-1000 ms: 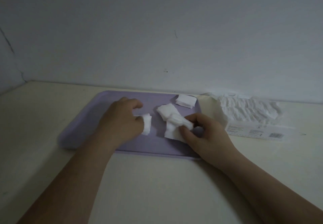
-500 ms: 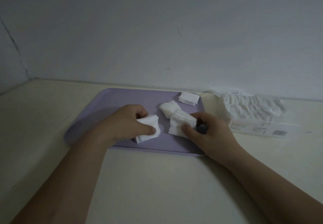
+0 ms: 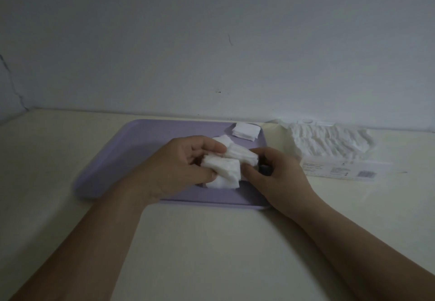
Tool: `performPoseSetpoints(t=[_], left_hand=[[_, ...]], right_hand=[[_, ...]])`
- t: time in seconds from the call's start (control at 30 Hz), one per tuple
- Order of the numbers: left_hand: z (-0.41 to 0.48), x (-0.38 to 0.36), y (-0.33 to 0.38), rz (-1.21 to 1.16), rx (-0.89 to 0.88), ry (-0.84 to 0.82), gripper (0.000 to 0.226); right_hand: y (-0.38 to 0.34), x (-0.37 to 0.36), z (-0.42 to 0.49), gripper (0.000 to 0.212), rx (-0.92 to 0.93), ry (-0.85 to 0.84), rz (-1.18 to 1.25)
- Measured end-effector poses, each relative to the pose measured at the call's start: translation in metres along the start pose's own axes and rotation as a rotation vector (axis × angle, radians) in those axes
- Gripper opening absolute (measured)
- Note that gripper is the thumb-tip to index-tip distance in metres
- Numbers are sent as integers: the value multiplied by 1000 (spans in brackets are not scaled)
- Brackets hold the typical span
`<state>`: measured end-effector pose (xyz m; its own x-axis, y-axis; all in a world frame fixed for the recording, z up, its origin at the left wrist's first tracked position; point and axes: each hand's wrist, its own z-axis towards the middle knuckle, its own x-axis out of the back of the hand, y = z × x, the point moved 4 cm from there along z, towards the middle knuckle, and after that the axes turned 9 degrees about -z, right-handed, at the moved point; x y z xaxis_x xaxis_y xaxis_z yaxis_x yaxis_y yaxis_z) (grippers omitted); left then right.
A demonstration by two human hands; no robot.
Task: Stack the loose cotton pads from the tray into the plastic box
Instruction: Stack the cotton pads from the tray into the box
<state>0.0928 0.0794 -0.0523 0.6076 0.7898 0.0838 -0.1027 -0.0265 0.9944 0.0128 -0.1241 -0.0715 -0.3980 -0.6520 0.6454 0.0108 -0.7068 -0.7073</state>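
Lilac plastic rectangular tray [image 3: 141, 150] lies on the cream tabletop [image 3: 207, 242], its far edge close to the pale wall [image 3: 211, 42] and its right edge just beside the clear plastic box [image 3: 329, 150]. Wide bare tabletop lies open at the near edge and to the left of the tray; the tray's left half is bare.

Left hand [image 3: 181, 166] is closed on a small bundle of white square cotton pads [image 3: 223, 166], pinched between thumb and fingers above the tray's near right part. Right hand [image 3: 275, 173] grips a second bundle of pads [image 3: 242, 155], touching the first. More loose pads [image 3: 222, 184] lie beneath them on the tray. One separate stack of pads [image 3: 246, 131] sits at the tray's far right corner.

The box holds one packed row of white pads. Its front label [image 3: 341, 171] carries a barcode; the print is too small to read.
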Motion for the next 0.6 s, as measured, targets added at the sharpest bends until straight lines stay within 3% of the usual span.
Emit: performPoseSetpoints(t=[0.17,0.3,0.4,0.6], left_hand=[[-1,-16,-2,71,-39,-49,48],[3,-13,-3,131,-87,80,45],[4,-12,-3,104,-113,131,46],[5,-18,-4,131,-129,152,55]], right_hand=[[2,-1,0,20,17,-76,174],[-1,-1,1,21,60,-153,216],[-3,-2,0,36,22,-290,393],[-8,-3,-5,77,109,-257,96]])
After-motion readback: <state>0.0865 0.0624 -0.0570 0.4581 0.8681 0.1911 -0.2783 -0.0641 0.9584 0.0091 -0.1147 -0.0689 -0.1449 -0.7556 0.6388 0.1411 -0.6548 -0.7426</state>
